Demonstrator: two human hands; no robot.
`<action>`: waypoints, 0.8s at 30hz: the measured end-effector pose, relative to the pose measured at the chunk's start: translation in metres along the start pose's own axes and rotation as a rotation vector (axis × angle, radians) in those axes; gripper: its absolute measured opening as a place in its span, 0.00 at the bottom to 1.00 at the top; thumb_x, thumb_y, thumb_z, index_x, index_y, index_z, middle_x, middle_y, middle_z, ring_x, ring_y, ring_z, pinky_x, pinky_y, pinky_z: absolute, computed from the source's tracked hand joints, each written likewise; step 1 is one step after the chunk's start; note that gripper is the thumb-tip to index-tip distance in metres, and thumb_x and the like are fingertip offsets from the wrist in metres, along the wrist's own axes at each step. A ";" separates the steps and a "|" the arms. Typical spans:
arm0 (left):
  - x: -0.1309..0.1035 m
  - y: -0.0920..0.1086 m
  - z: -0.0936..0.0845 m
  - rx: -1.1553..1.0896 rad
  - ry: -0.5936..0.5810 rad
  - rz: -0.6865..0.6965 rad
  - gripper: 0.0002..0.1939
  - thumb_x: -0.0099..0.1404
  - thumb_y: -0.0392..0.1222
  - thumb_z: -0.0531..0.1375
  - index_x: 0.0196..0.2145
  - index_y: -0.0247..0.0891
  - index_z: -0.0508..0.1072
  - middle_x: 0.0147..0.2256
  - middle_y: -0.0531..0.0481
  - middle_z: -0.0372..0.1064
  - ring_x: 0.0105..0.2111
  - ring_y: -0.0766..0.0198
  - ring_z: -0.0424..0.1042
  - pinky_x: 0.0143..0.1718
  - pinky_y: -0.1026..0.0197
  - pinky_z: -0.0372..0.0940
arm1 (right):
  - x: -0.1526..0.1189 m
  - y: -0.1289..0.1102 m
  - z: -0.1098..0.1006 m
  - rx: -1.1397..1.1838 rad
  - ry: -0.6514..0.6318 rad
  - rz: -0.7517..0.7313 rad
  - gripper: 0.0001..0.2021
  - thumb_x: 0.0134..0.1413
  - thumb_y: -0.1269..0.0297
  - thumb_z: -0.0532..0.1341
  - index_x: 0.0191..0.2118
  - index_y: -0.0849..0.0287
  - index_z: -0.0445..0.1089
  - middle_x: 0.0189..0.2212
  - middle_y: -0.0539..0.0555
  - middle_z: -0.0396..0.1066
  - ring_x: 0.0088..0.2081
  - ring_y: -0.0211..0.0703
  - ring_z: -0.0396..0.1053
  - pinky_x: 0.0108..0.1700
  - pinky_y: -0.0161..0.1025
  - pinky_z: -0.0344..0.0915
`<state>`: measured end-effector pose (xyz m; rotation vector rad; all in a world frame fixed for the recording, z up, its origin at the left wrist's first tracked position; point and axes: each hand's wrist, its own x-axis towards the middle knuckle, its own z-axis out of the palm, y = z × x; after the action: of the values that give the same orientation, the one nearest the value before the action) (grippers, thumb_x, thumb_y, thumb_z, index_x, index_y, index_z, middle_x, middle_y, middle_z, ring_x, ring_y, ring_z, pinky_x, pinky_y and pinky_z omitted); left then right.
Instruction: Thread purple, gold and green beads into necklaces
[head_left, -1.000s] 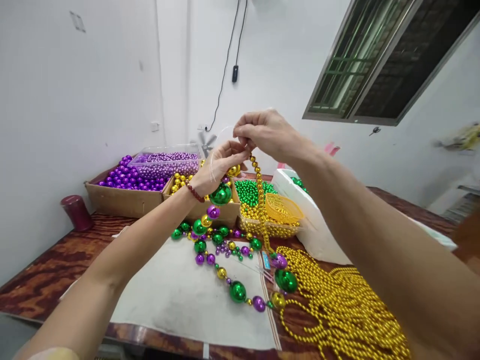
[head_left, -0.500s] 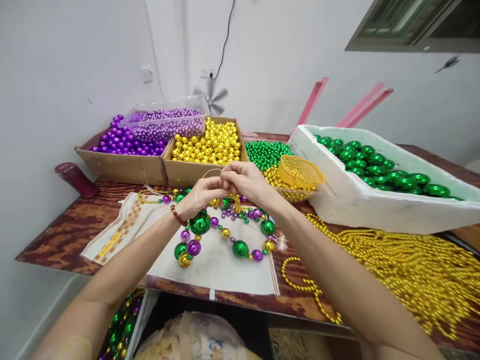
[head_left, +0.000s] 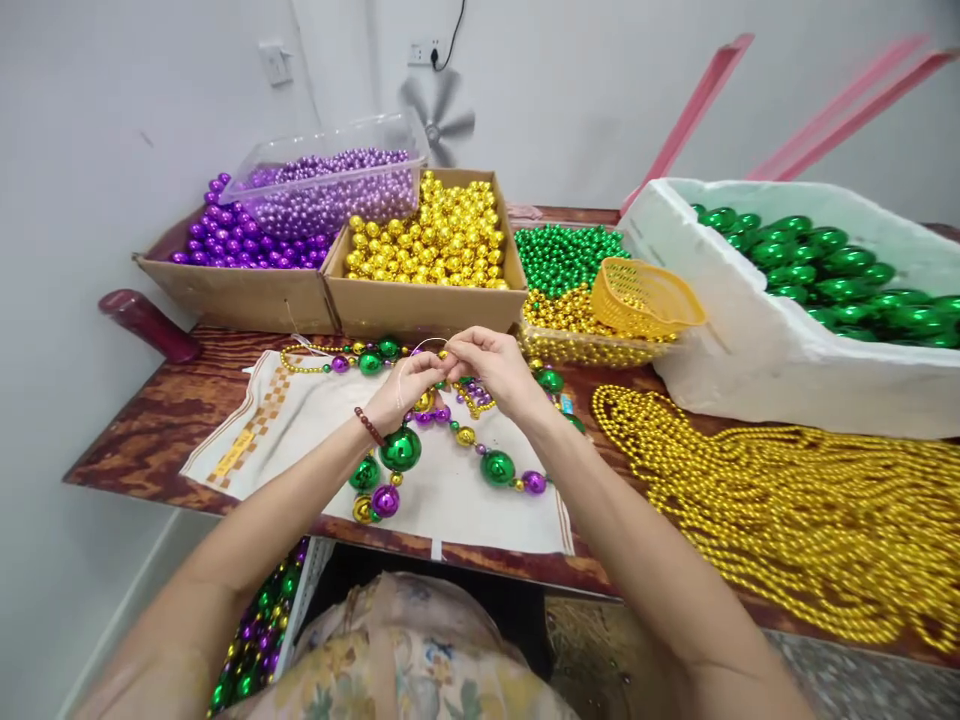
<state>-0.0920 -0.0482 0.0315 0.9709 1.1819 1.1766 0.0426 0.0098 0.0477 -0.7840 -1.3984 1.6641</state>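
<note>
My left hand [head_left: 412,385] and my right hand [head_left: 495,365] meet above the white cloth [head_left: 300,440], fingertips pinched together. Between them runs a thin pale string [head_left: 425,343], which loops over the back of my left hand. A strand of purple, green and gold beads hangs below my hands, with a large green bead [head_left: 400,449] under my left wrist. More of the strand lies on the cloth, including a green bead [head_left: 497,468] and a purple bead [head_left: 534,482]. What exactly my right fingertips pinch is too small to make out.
Behind stand boxes of purple beads [head_left: 247,240] and gold beads [head_left: 450,240], then a clear tub [head_left: 600,345] holding a yellow basket [head_left: 649,295]. At right are a white foam box [head_left: 757,380] and gold bead strands [head_left: 787,510]. A dark red bottle [head_left: 150,325] lies left.
The view has tilted downward and shifted. My hands stay together on the string. The loose gold strand near the front edge at right no longer shows beside my right forearm.
</note>
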 end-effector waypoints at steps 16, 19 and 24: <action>-0.001 -0.005 -0.008 0.021 0.022 0.007 0.04 0.58 0.33 0.59 0.27 0.35 0.66 0.19 0.56 0.66 0.16 0.70 0.67 0.17 0.70 0.58 | -0.090 0.059 0.009 -0.720 0.122 -0.418 0.10 0.68 0.63 0.56 0.41 0.54 0.76 0.39 0.54 0.80 0.41 0.46 0.75 0.44 0.41 0.70; -0.006 -0.001 -0.008 0.020 -0.079 -0.057 0.04 0.59 0.35 0.61 0.28 0.35 0.67 0.17 0.54 0.67 0.16 0.69 0.68 0.16 0.70 0.58 | -0.094 0.082 0.003 -1.069 0.163 -0.521 0.13 0.70 0.68 0.53 0.45 0.56 0.76 0.44 0.55 0.80 0.42 0.46 0.76 0.42 0.39 0.69; -0.014 -0.003 -0.011 -0.017 -0.193 -0.247 0.08 0.58 0.37 0.65 0.29 0.35 0.69 0.20 0.52 0.69 0.18 0.69 0.70 0.16 0.70 0.61 | -0.091 0.099 -0.009 -1.419 0.322 -0.649 0.13 0.69 0.71 0.54 0.44 0.56 0.77 0.46 0.53 0.80 0.36 0.41 0.77 0.34 0.37 0.64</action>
<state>-0.1022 -0.0624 0.0294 0.8765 1.1000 0.8764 0.0752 -0.0714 -0.0550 -1.0535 -2.1663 -0.1397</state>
